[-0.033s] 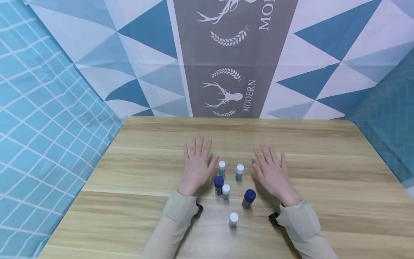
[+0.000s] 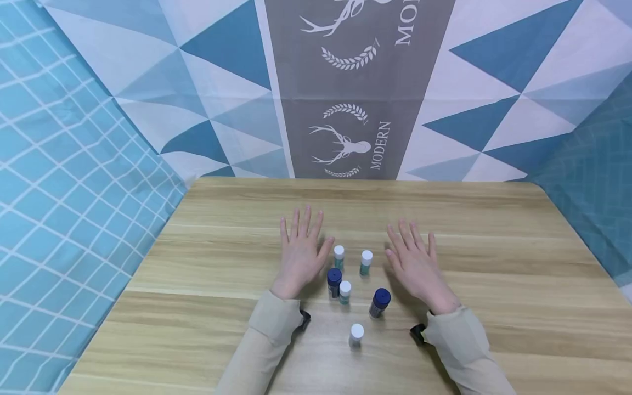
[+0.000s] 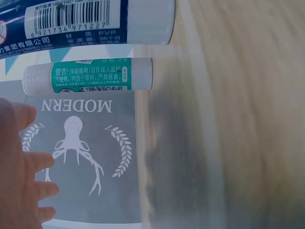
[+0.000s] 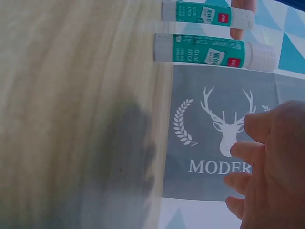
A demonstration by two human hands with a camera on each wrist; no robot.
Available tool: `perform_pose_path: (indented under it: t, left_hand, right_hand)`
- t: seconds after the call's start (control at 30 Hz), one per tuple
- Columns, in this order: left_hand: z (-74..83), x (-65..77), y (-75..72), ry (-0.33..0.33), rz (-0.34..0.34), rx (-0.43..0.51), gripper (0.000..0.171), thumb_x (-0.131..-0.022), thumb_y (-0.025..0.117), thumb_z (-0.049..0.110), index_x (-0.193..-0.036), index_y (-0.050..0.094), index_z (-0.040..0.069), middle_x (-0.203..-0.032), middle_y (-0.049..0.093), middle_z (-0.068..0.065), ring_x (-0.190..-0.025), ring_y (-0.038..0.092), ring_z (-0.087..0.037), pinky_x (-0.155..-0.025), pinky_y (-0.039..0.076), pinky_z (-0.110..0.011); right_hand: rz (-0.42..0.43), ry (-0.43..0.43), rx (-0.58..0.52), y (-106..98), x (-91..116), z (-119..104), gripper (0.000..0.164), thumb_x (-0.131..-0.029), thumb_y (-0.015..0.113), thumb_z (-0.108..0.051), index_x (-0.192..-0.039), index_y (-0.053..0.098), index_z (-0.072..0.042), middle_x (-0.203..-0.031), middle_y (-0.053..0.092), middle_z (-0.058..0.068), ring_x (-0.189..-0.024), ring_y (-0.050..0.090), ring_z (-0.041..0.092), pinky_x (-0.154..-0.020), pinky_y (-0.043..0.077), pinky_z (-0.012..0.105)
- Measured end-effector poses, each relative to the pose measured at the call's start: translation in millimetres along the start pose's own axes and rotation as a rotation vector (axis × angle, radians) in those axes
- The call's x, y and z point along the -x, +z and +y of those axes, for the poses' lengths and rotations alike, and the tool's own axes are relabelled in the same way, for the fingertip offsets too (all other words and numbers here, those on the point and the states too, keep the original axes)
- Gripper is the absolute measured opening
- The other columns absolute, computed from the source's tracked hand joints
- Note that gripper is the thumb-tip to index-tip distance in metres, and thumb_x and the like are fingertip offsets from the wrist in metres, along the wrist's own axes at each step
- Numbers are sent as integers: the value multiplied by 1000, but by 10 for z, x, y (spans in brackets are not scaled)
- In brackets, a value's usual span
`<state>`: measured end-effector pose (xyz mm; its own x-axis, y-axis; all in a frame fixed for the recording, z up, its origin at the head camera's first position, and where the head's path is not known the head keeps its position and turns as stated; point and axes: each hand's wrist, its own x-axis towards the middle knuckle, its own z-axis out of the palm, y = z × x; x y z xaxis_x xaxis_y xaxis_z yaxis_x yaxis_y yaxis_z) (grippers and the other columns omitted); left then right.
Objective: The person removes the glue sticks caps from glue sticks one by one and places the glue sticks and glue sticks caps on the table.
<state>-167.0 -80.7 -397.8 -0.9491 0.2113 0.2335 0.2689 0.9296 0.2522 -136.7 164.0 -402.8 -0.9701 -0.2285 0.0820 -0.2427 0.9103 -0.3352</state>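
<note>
My left hand [image 2: 300, 263] is palm down over the table with its fingers spread, holding nothing. To its right stand a white-capped green glue stick [image 2: 338, 258] and a larger navy-capped glue stick [image 2: 334, 284]. Touching or close beside the navy one is a second green glue stick [image 2: 344, 294]. Also with fingers spread, my right hand [image 2: 419, 269] holds nothing. Left of it are a third green glue stick [image 2: 365, 264] and a tilted-looking navy-capped one [image 2: 379, 304]. A white-capped stick [image 2: 356, 336], its label unreadable, stands nearest me.
The wooden table [image 2: 197, 263] reaches back to a patterned curtain [image 2: 340, 82] with a deer print. Blue grid cloth [image 2: 74, 192] hangs on the left, and teal cloth [image 2: 587, 164] on the right. Each wrist wears a dark device.
</note>
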Motion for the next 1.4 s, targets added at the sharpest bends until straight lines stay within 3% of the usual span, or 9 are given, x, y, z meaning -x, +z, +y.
perform_pose_path:
  t: [0.17,0.3,0.4,0.5,0.6,0.7,0.9,1.2,1.4]
  left_hand:
    - [4,-11,-7,12,10,28,61,-94,31,50,-144,22,17,-152,9,-9,-139,-1,-29,-108,-9,-51]
    - [-20,2,-31,47,-31,168,59,-95,32,47,-142,31,12,-147,27,-10,-138,18,-28,-110,1,-51]
    - [-54,32,-67,70,-135,366,58,-95,31,49,-137,39,10,-138,44,-8,-127,39,-26,-108,21,-46]
    - [-105,62,-98,82,-283,543,57,-93,33,53,-133,44,15,-130,52,-4,-117,50,-22,-99,36,-43]
    - [-158,78,-99,118,-405,644,51,-92,42,50,-130,48,16,-125,55,-2,-114,52,-19,-96,40,-41]
    - [-191,86,-72,160,-460,679,44,-91,51,40,-126,51,13,-122,57,-2,-114,52,-18,-97,40,-39]
    - [-204,83,15,171,-456,673,37,-89,58,24,-123,53,9,-120,58,-4,-112,53,-18,-97,40,-36]
    - [-152,73,87,172,-438,707,27,-90,56,25,-115,58,16,-112,62,1,-102,59,-13,-89,46,-30]
    - [-117,60,73,145,-425,729,31,-89,57,30,-116,59,16,-113,61,2,-104,57,-14,-92,44,-35]
  right_hand:
    - [17,-15,-6,-36,-23,-18,54,-98,28,-37,-146,17,-14,-152,8,13,-139,0,32,-106,-10,57]
    - [67,-83,-56,-115,-48,-85,53,-97,34,-36,-143,26,-11,-148,23,14,-137,15,33,-108,-5,55]
    - [84,-167,-126,-199,-86,-169,49,-96,43,-33,-139,36,-10,-141,38,13,-131,31,31,-109,3,53]
    - [31,-228,-206,-288,-141,-274,45,-95,44,-35,-133,45,-12,-135,48,8,-127,40,28,-110,9,50]
    - [-48,-278,-253,-344,-203,-373,42,-94,44,-39,-128,52,-14,-128,54,3,-123,45,24,-110,13,47]
    - [-100,-340,-257,-355,-261,-445,40,-93,48,-39,-123,57,-15,-122,59,0,-117,51,20,-109,17,47]
    - [-125,-445,-190,-327,-363,-565,33,-88,57,-35,-115,63,-16,-112,64,-3,-104,59,14,-107,22,48]
    - [-102,-534,-82,-283,-437,-678,31,-85,62,-30,-112,64,-15,-108,65,-2,-101,60,15,-101,30,50]
    - [-72,-535,-58,-245,-445,-677,26,-82,67,-26,-106,65,-16,-101,67,-3,-94,62,14,-98,35,48]
